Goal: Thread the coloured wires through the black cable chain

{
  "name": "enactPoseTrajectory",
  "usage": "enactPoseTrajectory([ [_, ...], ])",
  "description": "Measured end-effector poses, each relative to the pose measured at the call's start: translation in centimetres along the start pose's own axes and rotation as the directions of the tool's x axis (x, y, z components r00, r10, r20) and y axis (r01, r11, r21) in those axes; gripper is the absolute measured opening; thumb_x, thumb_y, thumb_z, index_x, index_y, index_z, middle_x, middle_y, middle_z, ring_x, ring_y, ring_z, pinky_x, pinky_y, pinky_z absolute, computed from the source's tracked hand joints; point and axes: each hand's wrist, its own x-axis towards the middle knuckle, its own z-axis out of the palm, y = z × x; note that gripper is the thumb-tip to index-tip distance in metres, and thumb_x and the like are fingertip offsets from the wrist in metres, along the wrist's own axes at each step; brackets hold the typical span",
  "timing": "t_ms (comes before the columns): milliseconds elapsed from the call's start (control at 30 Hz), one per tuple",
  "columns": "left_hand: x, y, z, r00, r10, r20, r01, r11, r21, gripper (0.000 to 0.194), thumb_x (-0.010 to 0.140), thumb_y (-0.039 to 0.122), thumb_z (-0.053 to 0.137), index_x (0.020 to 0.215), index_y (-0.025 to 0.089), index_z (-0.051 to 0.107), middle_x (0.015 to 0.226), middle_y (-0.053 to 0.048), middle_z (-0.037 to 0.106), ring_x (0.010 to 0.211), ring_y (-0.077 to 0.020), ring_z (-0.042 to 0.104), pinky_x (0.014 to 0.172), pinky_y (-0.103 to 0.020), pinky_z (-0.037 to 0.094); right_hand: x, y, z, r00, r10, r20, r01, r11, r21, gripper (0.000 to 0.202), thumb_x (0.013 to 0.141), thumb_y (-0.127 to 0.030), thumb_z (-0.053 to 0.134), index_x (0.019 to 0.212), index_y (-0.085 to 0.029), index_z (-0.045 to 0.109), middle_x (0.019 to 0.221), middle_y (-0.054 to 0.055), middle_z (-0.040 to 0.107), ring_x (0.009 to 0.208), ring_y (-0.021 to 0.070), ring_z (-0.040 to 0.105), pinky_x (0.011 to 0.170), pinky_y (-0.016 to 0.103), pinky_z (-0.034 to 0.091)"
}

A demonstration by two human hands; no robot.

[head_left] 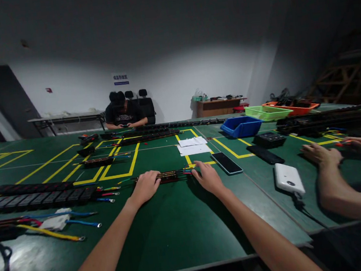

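Note:
A short dark bar with copper-coloured strips lies crosswise on the green table in front of me. My left hand is closed over its left end, and a thin green-yellow wire pokes out beyond that hand. Coloured wires leave the bar's right end. Beside them is my right hand, its fingers apart and the fingertips close to the wire ends; whether they touch is hard to see. Behind the right hand lie white paper sheets, and a phone is just to its right.
Long black strips and cables with ring terminals lie at left. Right are a blue bin, a black phone, a white power bank and a co-worker's hands. Another person sits across the table.

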Motion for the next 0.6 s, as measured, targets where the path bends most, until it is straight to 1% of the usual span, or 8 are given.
enactPoseTrajectory([
  [67, 0.00, -0.03, 0.00, 1.000, -0.003, 0.006, 0.003, 1.000, -0.001, 0.035, 0.101, 0.037, 0.040, 0.125, 0.022, 0.061, 0.126, -0.008, 0.066, 0.117, -0.0243, 0.061, 0.103, -0.045, 0.045, -0.06, 0.01, 0.06, 0.997, -0.002, 0.078, 0.002, 1.000, 0.012, 0.047, 0.101, -0.043, 0.048, 0.139, -0.016, 0.053, 0.124, 0.012, 0.069, 0.118, 0.0280, 0.059, 0.096, 0.036, 0.044],
  [133, -0.01, -0.03, -0.03, 1.000, -0.007, 0.006, 0.007, 1.000, -0.003, 0.035, 0.101, 0.037, 0.040, 0.125, 0.022, 0.061, 0.126, -0.008, 0.066, 0.117, -0.0242, 0.061, 0.104, -0.045, 0.045, -0.08, 0.02, 0.07, 0.993, 0.006, 0.118, -0.008, 1.000, 0.019, 0.045, 0.101, -0.043, 0.049, 0.136, -0.016, 0.054, 0.121, 0.012, 0.071, 0.117, 0.0285, 0.060, 0.094, 0.036, 0.044],
  [300, -0.08, 0.05, -0.11, 1.000, -0.002, -0.003, 0.002, 1.000, -0.012, 0.034, 0.101, 0.035, 0.041, 0.125, 0.021, 0.061, 0.125, -0.008, 0.067, 0.116, -0.0243, 0.061, 0.104, -0.046, 0.045, -0.02, -0.07, -0.12, 0.999, 0.032, 0.034, -0.033, 0.998, 0.051, 0.039, 0.102, -0.042, 0.046, 0.131, -0.017, 0.055, 0.118, 0.012, 0.071, 0.114, 0.0256, 0.062, 0.094, 0.033, 0.043],
  [367, -0.07, 0.08, -0.12, 1.000, 0.000, -0.008, 0.000, 1.000, -0.011, 0.034, 0.101, 0.034, 0.041, 0.124, 0.021, 0.061, 0.124, -0.008, 0.067, 0.115, -0.0244, 0.061, 0.103, -0.046, 0.045, -0.05, -0.13, -0.22, 0.999, 0.023, 0.043, -0.025, 0.999, 0.046, 0.038, 0.102, -0.042, 0.047, 0.129, -0.017, 0.056, 0.117, 0.012, 0.071, 0.112, 0.0255, 0.063, 0.092, 0.032, 0.044],
  [500, 0.00, 0.05, -0.04, 1.000, 0.004, -0.014, -0.004, 1.000, 0.016, 0.033, 0.100, 0.033, 0.042, 0.123, 0.020, 0.062, 0.123, -0.009, 0.067, 0.114, -0.0259, 0.062, 0.101, -0.046, 0.046, -0.12, -0.18, -0.28, 0.995, 0.002, 0.101, -0.003, 1.000, 0.012, 0.032, 0.101, -0.042, 0.049, 0.118, -0.018, 0.062, 0.114, 0.011, 0.071, 0.109, 0.0256, 0.063, 0.089, 0.032, 0.045],
  [600, 0.04, -0.05, 0.09, 1.000, 0.012, -0.022, -0.011, 1.000, 0.028, 0.033, 0.100, 0.032, 0.043, 0.124, 0.019, 0.061, 0.124, -0.010, 0.067, 0.114, -0.0266, 0.061, 0.100, -0.046, 0.046, -0.09, -0.15, -0.14, 0.998, -0.004, 0.064, 0.003, 1.000, 0.022, 0.029, 0.101, -0.039, 0.049, 0.118, -0.018, 0.062, 0.116, 0.011, 0.071, 0.110, 0.0245, 0.063, 0.092, 0.031, 0.044],
])
